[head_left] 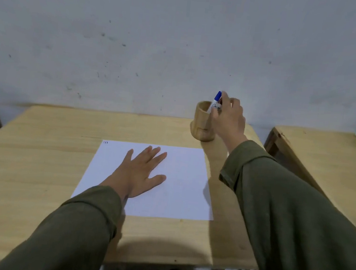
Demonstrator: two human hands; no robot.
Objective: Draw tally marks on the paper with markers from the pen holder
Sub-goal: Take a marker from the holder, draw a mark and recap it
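Wall (pixel 182 37): pale grey, scuffed and speckled, filling the far half of the view.

Table (pixel 41 143): light wood, square-edged. Its near edge is partly covered by the two sleeves, and what lies beneath it is too dark to be made out.

Second table (pixel 322 161): same wood, at the right, cut off by the frame edge. A dark item at its far right corner is too cropped to be identified.

Right sleeve (pixel 295 211): olive green, reaching from the near right toward the far side of the table.

Left sleeve (pixel 65 233): olive green, entering from the near left.

Paper (pixel 180 189): one white sheet, laid flat at the table's centre. A small group of dark marks is seen at its far left corner (too small to be counted with certainty). Part of the sheet is covered by the left hand.

Left hand (pixel 141 170): pressed palm down on the paper, fingers extended and spread apart, nothing gripped.

Right hand (pixel 228 120): raised just right of the pen holder, fingers closed on the marker. The fingertips are blurred.

Pen holder (pixel 202 122): wooden cylinder, upright, far right of the paper. Its right side is hidden by the right hand; its contents cannot be seen.

Marker (pixel 216 101): white barrel, blue cap uppermost, tilted, its lower end at the holder's mouth. The label print is illegible.
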